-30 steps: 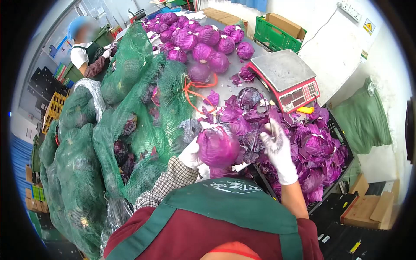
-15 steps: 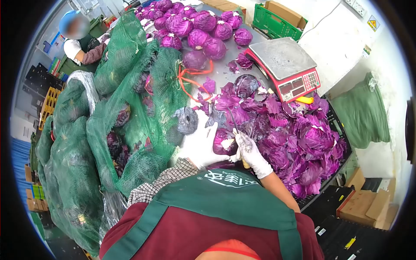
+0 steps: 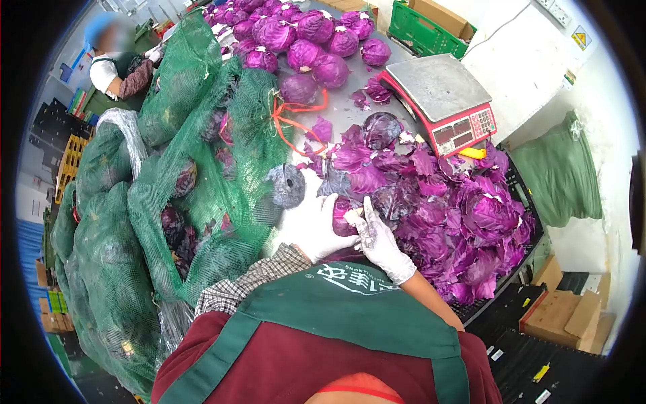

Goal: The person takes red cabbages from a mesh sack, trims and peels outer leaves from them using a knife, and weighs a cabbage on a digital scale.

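My left hand [image 3: 313, 225], in a white glove, grips a small red cabbage [image 3: 342, 217] from its left side. At the cabbage's pale cut stem [image 3: 353, 215], my right hand [image 3: 380, 244] is closed, also gloved in white. The knife that showed in it earlier is hidden behind the fingers and palm. Just beyond my left hand, a dark, dull cabbage [image 3: 288, 186] rests at the mouth of a green mesh sack [image 3: 235, 195]. Loose purple leaves [image 3: 431, 229] are heaped right of my right hand.
Several red cabbages [image 3: 316, 27] sit at the table's far end. A red scale [image 3: 444, 94] stands at the back right, with a yellow handle [image 3: 473, 153] beside it. Filled mesh sacks [image 3: 114, 269] crowd the left. Another person [image 3: 118, 64] works at the far left.
The knife blade and handle, visible at my right hand before, no longer show. My right hand has turned and its fingers now lie against the cabbage's stem. My left hand keeps its grip.
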Tool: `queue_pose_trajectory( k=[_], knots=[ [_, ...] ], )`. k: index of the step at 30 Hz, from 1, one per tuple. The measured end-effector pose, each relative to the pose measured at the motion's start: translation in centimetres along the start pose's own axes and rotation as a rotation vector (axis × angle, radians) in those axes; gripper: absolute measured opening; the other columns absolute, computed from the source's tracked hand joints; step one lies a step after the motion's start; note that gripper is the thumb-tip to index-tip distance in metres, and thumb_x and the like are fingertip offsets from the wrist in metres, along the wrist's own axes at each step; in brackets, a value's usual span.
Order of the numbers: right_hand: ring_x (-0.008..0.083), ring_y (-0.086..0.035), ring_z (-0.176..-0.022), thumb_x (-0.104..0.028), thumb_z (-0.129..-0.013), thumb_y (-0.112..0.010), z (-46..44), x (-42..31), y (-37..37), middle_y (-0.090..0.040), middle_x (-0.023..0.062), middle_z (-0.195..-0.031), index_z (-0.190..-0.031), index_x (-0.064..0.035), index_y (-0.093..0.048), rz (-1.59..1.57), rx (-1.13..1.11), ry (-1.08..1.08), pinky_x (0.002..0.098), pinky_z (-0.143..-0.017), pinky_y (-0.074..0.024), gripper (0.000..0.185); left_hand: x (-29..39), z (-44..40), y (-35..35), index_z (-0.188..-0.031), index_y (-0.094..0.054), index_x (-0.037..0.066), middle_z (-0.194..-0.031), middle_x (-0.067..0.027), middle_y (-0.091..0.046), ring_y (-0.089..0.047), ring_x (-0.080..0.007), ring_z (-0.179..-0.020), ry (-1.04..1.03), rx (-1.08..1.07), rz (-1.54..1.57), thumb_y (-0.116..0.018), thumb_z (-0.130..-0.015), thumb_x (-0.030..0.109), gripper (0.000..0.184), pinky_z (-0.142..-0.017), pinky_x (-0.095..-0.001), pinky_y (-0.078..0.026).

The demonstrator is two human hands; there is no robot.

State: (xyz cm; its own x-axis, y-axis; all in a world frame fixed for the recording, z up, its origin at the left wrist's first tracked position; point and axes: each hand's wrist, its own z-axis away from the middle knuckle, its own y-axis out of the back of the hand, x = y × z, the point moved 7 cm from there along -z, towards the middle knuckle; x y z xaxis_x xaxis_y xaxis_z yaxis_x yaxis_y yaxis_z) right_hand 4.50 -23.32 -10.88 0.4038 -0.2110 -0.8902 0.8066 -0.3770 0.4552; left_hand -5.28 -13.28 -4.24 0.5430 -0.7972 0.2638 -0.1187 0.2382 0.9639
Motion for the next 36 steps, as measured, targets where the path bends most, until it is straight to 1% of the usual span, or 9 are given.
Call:
queue_pose_trajectory(
  k=[9, 16, 17, 22, 25, 28, 29, 32, 36],
  knots=[
    [0.0139, -0.059, -0.059, -0.028, -0.099, -0.048, -2.5, 2.3, 1.4, -0.067, 0.0118, -0.09, -0.121, 0.0028, -0.054, -0.08, 0.094, 0.064, 0.0289, -0.061, -0.049, 0.038, 0.4, 0.4, -0.4, -0.134, -0.045, 0.002, -0.121, -0.017, -0.055, -0.054, -0.0278, -0.113, 0.039, 0.045, -0.073, -0.063, -0.066, 0.071, 0.099, -0.092, -0.0407, -0.046],
    [0.017, -0.059, -0.063, -0.029, -0.098, -0.051, -0.3, 5.0, 1.3, -0.063, 0.0107, -0.084, -0.105, 0.002, -0.06, -0.45, 0.018, -0.42, 0.0305, -0.06, -0.0479, 0.033, -0.2, 3.9, 0.0, -0.127, -0.048, 0.001, -0.104, -0.0165, -0.058, -0.058, -0.0287, -0.098, -0.16, 0.279, 0.281, -0.083, -0.059, 0.041, 0.086, -0.089, -0.0399, -0.046],
    [0.0133, -0.049, -0.038, -0.032, -0.099, -0.049, -0.4, 4.7, 0.9, -0.055, 0.003, -0.058, -0.107, -0.0034, -0.057, -0.468, 0.101, -0.224, 0.0261, -0.04, -0.0387, 0.03, -0.5, 3.7, 1.1, -0.129, -0.046, 0.001, -0.101, -0.0159, -0.059, -0.059, -0.0281, -0.097, -0.082, 0.154, 0.457, -0.082, -0.06, 0.038, 0.086, -0.09, -0.0386, -0.046],
    [0.0091, -0.05, -0.045, -0.025, -0.099, -0.05, -0.4, 4.8, 0.9, -0.063, 0.0067, -0.084, -0.122, 0.0006, -0.051, -0.386, 0.375, 0.241, 0.0232, -0.044, -0.0429, 0.035, -2.5, 4.0, -0.2, -0.139, -0.039, 0.003, -0.101, -0.013, -0.062, -0.058, -0.0196, -0.105, 0.184, 0.07, 0.771, -0.078, -0.072, 0.022, 0.08, -0.09, -0.0308, -0.048],
    [0.0161, -0.058, -0.059, -0.022, -0.097, -0.05, 1.1, 3.1, 6.7, -0.064, 0.0144, -0.1, -0.138, 0.0002, -0.036, -0.64, 0.255, -0.238, 0.0278, -0.05, -0.0481, 0.049, -4.7, 2.5, -3.9, -0.148, -0.018, 0.009, -0.096, -0.0114, -0.063, -0.061, -0.0183, -0.087, 0.062, 0.048, 0.927, -0.079, -0.073, 0.026, 0.099, -0.081, -0.0307, -0.05],
    [0.0123, -0.057, -0.06, -0.021, -0.097, -0.053, 1.8, -0.5, 9.4, -0.065, 0.0082, -0.093, -0.146, -0.0041, -0.028, 0.426, 0.565, 0.23, 0.023, -0.052, -0.0468, 0.057, -5.0, 1.3, -5.3, -0.151, -0.009, 0.01, -0.106, -0.0155, -0.062, -0.062, -0.0239, -0.096, 0.126, -0.038, 0.725, -0.081, -0.071, 0.031, 0.109, -0.087, -0.0346, -0.05],
    [0.0143, -0.059, -0.064, -0.021, -0.097, -0.054, -0.3, 6.6, 6.2, -0.064, 0.0098, -0.099, -0.145, -0.0042, -0.031, -0.485, 0.321, -0.031, 0.0252, -0.058, -0.049, 0.056, -4.7, 0.9, -5.0, -0.15, -0.001, 0.008, -0.114, -0.0225, -0.059, -0.058, -0.0319, -0.108, 0.136, 0.001, 0.635, -0.083, -0.066, 0.035, 0.121, -0.097, -0.0388, -0.045],
    [0.0225, -0.061, -0.106, -0.013, -0.097, -0.05, 2.2, 1.0, 1.4, -0.048, 0.0143, -0.139, -0.146, 0.0014, -0.025, -0.215, -0.031, -0.154, 0.0313, -0.086, -0.0494, 0.056, -2.8, 0.9, -2.1, -0.148, 0.006, 0.003, -0.122, -0.0276, -0.055, -0.054, -0.0364, -0.118, -0.017, 0.062, 0.461, -0.083, -0.063, 0.042, 0.129, -0.103, -0.0383, -0.041],
    [0.0256, -0.062, -0.103, -0.02, -0.099, -0.047, 2.1, 1.3, -0.7, -0.05, 0.0205, -0.135, -0.144, 0.0012, -0.03, 0.004, 0.016, 0.049, 0.0316, -0.084, -0.0488, 0.052, -2.3, 1.0, -1.4, -0.147, 0.007, 0.001, -0.123, -0.027, -0.055, -0.053, -0.0362, -0.119, 0.094, -0.097, 0.457, -0.083, -0.063, 0.044, 0.131, -0.103, -0.0372, -0.042]
  ],
)
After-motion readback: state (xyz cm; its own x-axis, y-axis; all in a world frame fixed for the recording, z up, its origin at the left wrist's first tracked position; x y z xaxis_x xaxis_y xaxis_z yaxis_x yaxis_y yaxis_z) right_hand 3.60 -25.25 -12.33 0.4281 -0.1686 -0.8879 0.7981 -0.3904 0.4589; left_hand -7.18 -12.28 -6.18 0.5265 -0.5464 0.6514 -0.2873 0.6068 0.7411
